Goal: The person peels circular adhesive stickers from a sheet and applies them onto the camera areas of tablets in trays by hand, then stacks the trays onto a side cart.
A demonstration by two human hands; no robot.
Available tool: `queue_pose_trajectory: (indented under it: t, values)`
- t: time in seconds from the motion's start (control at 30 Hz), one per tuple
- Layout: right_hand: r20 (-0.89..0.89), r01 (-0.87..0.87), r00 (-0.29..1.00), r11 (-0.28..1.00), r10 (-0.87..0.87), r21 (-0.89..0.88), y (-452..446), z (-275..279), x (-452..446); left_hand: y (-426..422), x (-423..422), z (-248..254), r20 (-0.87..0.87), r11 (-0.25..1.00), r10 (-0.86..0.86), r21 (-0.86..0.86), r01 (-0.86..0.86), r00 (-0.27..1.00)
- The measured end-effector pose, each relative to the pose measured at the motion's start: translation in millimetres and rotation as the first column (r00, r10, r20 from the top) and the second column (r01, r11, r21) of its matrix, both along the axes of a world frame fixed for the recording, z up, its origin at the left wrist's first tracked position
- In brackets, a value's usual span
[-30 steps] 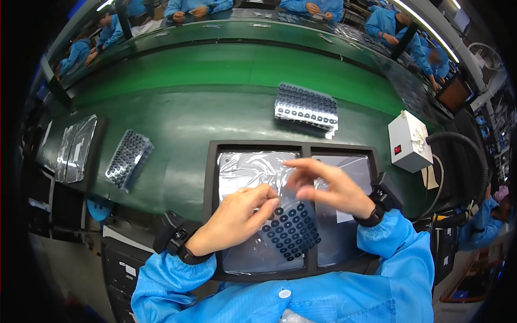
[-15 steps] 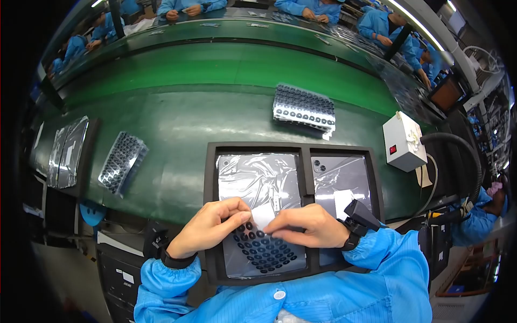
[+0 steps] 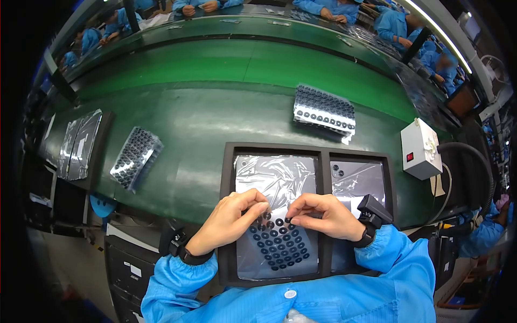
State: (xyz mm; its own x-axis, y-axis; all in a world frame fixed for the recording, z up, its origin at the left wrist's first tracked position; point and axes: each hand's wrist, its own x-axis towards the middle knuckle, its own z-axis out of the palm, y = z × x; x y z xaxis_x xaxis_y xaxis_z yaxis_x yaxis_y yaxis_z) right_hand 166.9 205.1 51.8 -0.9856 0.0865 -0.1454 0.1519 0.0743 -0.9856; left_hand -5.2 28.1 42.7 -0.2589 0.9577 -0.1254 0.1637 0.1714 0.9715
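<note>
My left hand [image 3: 231, 218] pinches the upper left corner of a clear sheet of black ring-shaped stickers [image 3: 280, 245]. The sheet lies over a grey, film-wrapped tablet [image 3: 253, 183] in the left compartment of a black foam tray [image 3: 229, 183]. At the sheet's upper right, the thumb and forefinger of my right hand [image 3: 331, 218] are closed on what looks like a single black ring sticker [image 3: 288, 220]. A second wrapped tablet [image 3: 363, 180], with camera rings at its corner, rests in the right compartment, partly behind my right wrist.
More sticker sheets [image 3: 325, 110] lie beyond the tray, and another stack [image 3: 134, 159] lies to the left. Wrapped tablets [image 3: 81, 145] sit at far left. A white box with a red switch [image 3: 421, 151] and a black hose [image 3: 479, 161] stand right. Co-workers [image 3: 323, 8] sit across the green bench.
The camera view has turned slightly, so everything sits further right. My right fingertips have drawn together and lifted from the sheet's top edge; my left hand still grips its corner.
</note>
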Motion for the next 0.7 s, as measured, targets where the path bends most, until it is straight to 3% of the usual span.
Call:
queue_pose_trajectory:
  t: [0.1, 0.17, 0.27, 0.33, 0.4, 0.47, 0.53, 0.6, 0.7]
  values:
    - [-0.112, 0.002, 0.994, 1.000, -0.002, 0.000, 0, 1, -2, 3, -2, -7, 0.024, 0.999, 0.009, 0.031, -0.010, 1.000]
    - [-0.105, 0.016, 0.994, 0.984, 0.002, 0.175, 4, 4, -5, 5, -4, -4, 0.001, 0.999, 0.014, 0.037, -0.014, 1.000]
    - [-0.128, 0.093, 0.990, 0.971, -0.066, 0.219, 4, 2, -8, 10, -9, 5, -0.152, 0.999, 0.037, -0.032, -0.043, 0.988]
    - [-0.140, 0.121, 0.986, 0.965, -0.089, 0.234, 4, -3, -13, 12, -11, 3, -0.522, 0.992, 0.090, 0.119, -0.032, 0.848]
    - [-0.061, 0.202, 0.979, 0.968, -0.194, 0.147, 5, -10, -17, 19, -15, -2, -0.511, 0.991, 0.087, 0.135, -0.020, 0.855]
    - [0.001, 0.222, 0.975, 0.971, -0.223, 0.084, 10, -13, -22, 26, -17, -6, -0.645, 0.948, 0.269, 0.306, -0.081, 0.715]
    - [-0.337, 0.351, 0.911, 0.874, -0.236, 0.336, 15, -12, -30, 33, -25, -18, -0.735, 0.923, 0.367, 0.362, -0.127, 0.570]
    - [-0.388, 0.428, 0.882, 0.802, -0.269, 0.417, 23, -7, -34, 37, -32, -23, -0.804, 0.930, 0.367, 0.331, -0.161, 0.468]
    - [-0.380, 0.457, 0.876, 0.761, -0.297, 0.460, 31, 1, -44, 38, -32, -22, -0.839, 0.937, 0.349, 0.315, -0.152, 0.417]
